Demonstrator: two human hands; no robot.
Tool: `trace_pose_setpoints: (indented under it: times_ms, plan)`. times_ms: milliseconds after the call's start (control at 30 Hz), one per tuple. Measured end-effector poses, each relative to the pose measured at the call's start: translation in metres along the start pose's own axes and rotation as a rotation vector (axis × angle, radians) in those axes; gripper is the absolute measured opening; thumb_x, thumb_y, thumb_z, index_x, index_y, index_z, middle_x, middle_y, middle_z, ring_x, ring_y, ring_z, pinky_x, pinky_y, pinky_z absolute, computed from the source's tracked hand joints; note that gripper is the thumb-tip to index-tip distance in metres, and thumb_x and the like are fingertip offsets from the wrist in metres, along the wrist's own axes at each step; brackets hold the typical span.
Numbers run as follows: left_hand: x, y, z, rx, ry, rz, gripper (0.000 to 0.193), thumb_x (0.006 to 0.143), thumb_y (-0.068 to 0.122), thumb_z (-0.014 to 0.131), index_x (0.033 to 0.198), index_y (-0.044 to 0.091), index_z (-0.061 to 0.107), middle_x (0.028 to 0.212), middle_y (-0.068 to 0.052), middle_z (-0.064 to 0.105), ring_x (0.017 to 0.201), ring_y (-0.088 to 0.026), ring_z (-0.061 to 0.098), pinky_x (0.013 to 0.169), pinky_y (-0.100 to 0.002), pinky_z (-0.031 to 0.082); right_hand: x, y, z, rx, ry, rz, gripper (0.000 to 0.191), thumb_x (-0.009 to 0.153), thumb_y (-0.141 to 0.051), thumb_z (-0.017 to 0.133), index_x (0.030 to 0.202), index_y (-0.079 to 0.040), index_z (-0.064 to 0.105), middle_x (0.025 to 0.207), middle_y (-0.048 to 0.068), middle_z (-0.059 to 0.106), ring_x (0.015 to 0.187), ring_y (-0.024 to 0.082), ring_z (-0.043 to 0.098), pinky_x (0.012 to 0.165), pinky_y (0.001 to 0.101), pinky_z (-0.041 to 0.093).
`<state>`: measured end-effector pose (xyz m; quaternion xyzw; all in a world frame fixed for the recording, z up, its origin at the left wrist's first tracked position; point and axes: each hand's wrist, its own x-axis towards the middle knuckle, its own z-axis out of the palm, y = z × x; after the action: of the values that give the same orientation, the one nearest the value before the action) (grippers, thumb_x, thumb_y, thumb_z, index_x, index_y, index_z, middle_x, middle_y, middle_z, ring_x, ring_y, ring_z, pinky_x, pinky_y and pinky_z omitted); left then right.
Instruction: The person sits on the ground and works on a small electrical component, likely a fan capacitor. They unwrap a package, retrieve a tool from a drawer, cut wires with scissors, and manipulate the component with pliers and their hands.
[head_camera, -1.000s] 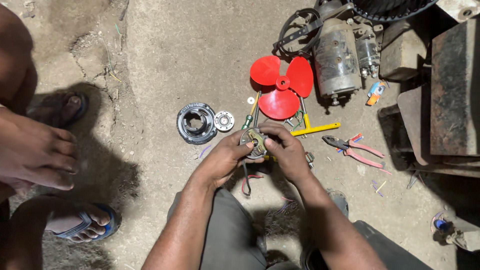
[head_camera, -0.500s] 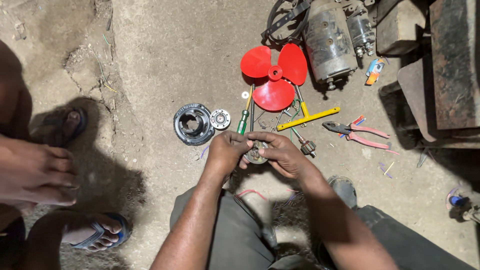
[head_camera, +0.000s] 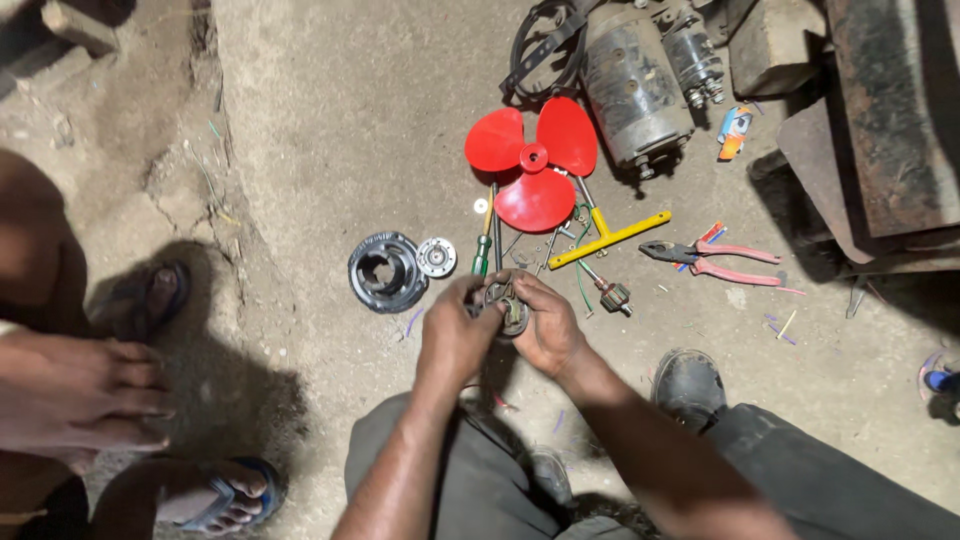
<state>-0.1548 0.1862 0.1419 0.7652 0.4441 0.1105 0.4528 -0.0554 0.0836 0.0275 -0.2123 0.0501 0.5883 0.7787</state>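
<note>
Floor: bare concrete (head_camera: 330, 120), tools strewn.
Hands: our left hand (head_camera: 455, 335) and right hand (head_camera: 548, 328) pinch a small motor part (head_camera: 507, 300).
Handling: we judge it rigid, light; grip rim.

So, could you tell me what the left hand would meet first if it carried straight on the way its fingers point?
The left hand points up and slightly right, gripping a small round metal part. Beyond that, the green-handled screwdriver probably comes first, then the red fan blade; depth is unclear.
</note>
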Motion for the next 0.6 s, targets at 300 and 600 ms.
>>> trace_pose_setpoints:
  times_ms: [300, 600]
  plan:
    - [-0.025, 0.016, 0.009, 0.162, 0.145, 0.293, 0.032, 0.089, 0.01, 0.07, 0.12, 0.002, 0.068, 0.104, -0.017, 0.069, 0.093, -0.034, 0.07, 0.079, -0.044, 0.056, 0.009, 0.001, 0.029, -0.038, 0.176, -0.139, 0.036, 0.099, -0.016, 0.063, 0.13, 0.001, 0.062, 0.12, 0.011, 0.068, 0.113, 0.022, 0.064, 0.104, 0.0369, 0.049]
    - [-0.049, 0.032, 0.008, 0.347, 0.163, 0.699, 0.047, 0.09, 0.02, 0.076, 0.127, -0.003, 0.058, 0.118, -0.022, 0.056, 0.103, -0.038, 0.057, 0.087, -0.049, 0.047, 0.015, 0.001, 0.045, 0.435, 0.025, -0.022, 0.033, 0.096, -0.018, 0.063, 0.123, 0.003, 0.064, 0.123, 0.018, 0.068, 0.122, 0.035, 0.063, 0.113, 0.0475, 0.047]
